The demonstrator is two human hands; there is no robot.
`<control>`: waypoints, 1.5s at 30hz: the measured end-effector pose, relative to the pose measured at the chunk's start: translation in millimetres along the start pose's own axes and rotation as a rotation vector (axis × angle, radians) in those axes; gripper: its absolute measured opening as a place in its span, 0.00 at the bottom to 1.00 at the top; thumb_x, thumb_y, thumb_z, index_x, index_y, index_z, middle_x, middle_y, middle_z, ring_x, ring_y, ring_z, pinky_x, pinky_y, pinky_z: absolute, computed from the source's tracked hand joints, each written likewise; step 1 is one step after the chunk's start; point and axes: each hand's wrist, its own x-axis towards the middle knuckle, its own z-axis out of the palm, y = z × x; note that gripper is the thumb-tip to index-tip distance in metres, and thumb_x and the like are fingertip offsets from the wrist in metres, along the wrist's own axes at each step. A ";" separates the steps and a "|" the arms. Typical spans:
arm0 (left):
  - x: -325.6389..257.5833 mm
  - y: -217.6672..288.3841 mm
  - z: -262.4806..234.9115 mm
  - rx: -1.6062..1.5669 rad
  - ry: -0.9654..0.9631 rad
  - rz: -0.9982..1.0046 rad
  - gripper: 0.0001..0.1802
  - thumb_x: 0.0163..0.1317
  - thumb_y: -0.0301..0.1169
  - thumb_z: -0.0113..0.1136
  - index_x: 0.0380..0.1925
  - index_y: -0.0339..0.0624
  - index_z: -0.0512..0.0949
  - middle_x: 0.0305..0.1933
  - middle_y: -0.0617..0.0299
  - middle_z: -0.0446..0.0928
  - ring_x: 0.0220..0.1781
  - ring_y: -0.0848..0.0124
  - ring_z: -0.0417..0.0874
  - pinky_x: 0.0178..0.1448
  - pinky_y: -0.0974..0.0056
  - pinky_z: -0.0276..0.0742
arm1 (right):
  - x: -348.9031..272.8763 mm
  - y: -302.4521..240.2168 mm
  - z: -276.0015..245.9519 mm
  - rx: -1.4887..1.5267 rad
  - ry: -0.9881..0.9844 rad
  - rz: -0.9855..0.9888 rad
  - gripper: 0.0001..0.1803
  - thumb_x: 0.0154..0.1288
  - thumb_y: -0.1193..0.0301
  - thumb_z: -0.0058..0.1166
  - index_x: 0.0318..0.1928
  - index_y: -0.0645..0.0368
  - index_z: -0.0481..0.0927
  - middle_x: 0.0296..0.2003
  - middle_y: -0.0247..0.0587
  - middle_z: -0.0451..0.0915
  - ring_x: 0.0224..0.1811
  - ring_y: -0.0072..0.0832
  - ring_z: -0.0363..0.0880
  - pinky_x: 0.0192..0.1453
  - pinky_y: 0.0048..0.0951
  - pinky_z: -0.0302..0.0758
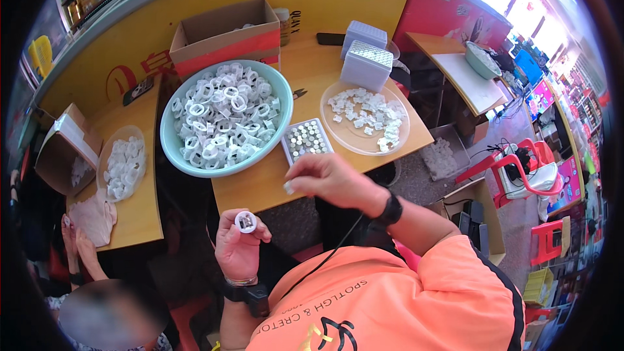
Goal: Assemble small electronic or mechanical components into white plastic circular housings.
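Observation:
My left hand (239,250) is closed round a small round white plastic housing (246,222), its open side up with small metallic parts inside. My right hand (335,182) pinches a small white piece (288,188) between thumb and fingers, above the table's front edge. Close by my right hand stands a white tray (286,149) with several small round cylinders in rows. Beyond my left hand sits a pale green basin (170,156) heaped with white ring-shaped plastic parts (227,114). A clear round dish (344,141) to the right carries small flat white pieces (367,114).
A cardboard box (224,32) stands behind the basin. White stacked trays (367,65) and a dark phone (330,39) lie at the back. At far left, another person's hands (81,247) rest near a pink cloth (94,218). A red stool (530,172) stands at right.

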 end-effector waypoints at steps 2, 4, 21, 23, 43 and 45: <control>-2.2 -3.0 2.3 -0.056 -0.038 -0.023 0.16 0.67 0.36 0.51 0.48 0.35 0.70 0.34 0.48 0.77 0.32 0.61 0.80 0.37 0.59 0.78 | 0.6 -3.6 27.9 0.051 -0.068 0.061 0.11 0.62 0.72 0.60 0.41 0.67 0.79 0.30 0.34 0.82 0.32 0.16 0.78 0.36 0.21 0.75; -2.2 -3.9 2.3 -0.064 -0.038 -0.020 0.16 0.67 0.37 0.50 0.48 0.35 0.70 0.33 0.47 0.77 0.32 0.59 0.80 0.37 0.59 0.78 | 3.0 4.3 45.1 0.045 -0.109 0.081 0.10 0.64 0.72 0.59 0.41 0.67 0.79 0.31 0.35 0.82 0.33 0.16 0.78 0.36 0.21 0.75; -1.3 -8.4 -10.8 -0.250 -0.034 -0.053 0.18 0.67 0.37 0.51 0.49 0.33 0.70 0.35 0.46 0.78 0.35 0.57 0.80 0.40 0.57 0.78 | -8.1 26.5 52.1 0.301 -0.191 0.150 0.10 0.66 0.74 0.57 0.45 0.67 0.79 0.32 0.32 0.80 0.34 0.18 0.77 0.40 0.20 0.76; -1.6 -11.2 -11.7 -0.270 -0.027 -0.062 0.18 0.67 0.37 0.51 0.49 0.33 0.70 0.35 0.46 0.78 0.34 0.57 0.80 0.40 0.58 0.78 | -9.0 21.6 53.0 0.309 -0.212 0.156 0.10 0.66 0.74 0.57 0.44 0.66 0.79 0.32 0.32 0.80 0.34 0.17 0.77 0.40 0.20 0.76; 2.6 -4.5 -13.2 -0.234 0.014 -0.063 0.17 0.68 0.40 0.48 0.48 0.37 0.70 0.32 0.51 0.75 0.31 0.62 0.77 0.36 0.62 0.74 | -3.6 21.1 55.2 0.120 0.012 0.012 0.06 0.63 0.75 0.60 0.38 0.66 0.79 0.30 0.34 0.81 0.33 0.18 0.77 0.39 0.21 0.76; 2.9 -2.8 -13.6 -0.135 0.066 -0.062 0.18 0.68 0.39 0.49 0.48 0.36 0.71 0.32 0.51 0.77 0.31 0.62 0.79 0.35 0.63 0.76 | -1.2 15.9 53.0 0.177 0.004 0.077 0.07 0.63 0.75 0.60 0.38 0.67 0.79 0.30 0.34 0.80 0.33 0.18 0.77 0.39 0.21 0.76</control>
